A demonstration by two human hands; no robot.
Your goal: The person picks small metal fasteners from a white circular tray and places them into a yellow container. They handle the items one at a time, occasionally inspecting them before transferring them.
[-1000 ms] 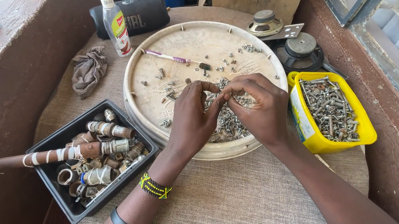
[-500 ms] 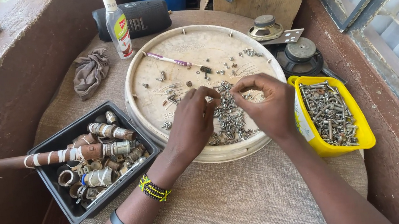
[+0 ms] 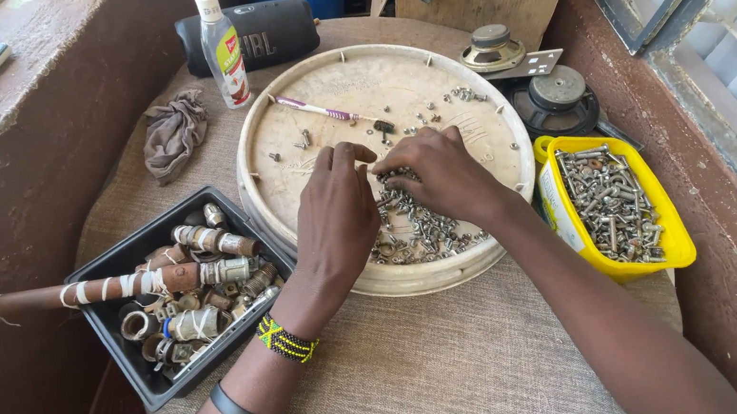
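1. I see my left hand lying palm-down over the round cream tray, fingers curled together with the tips pinched at the far edge of the pile of screws and bolts. I cannot tell what, if anything, sits between those fingertips.
2. My right hand lies just beside it, knuckles up, its fingertips bunched together and meeting the left hand's fingertips over the pile; whether it grips a screw is hidden.
3. The pile lies on the near half of the tray, partly under both hands, with loose screws scattered across the far half.
4. A toothbrush with a pink and white handle lies on the tray's far side, well apart from my hands.
5. To the right, touching the tray's rim, stands a yellow tub filled with more screws.
6. To the left, a black bin holds metal pipe fittings, and a long brown pipe sticks out over its edge.
7. Farther off I see a small bottle, a crumpled grey rag and a black cylindrical speaker.
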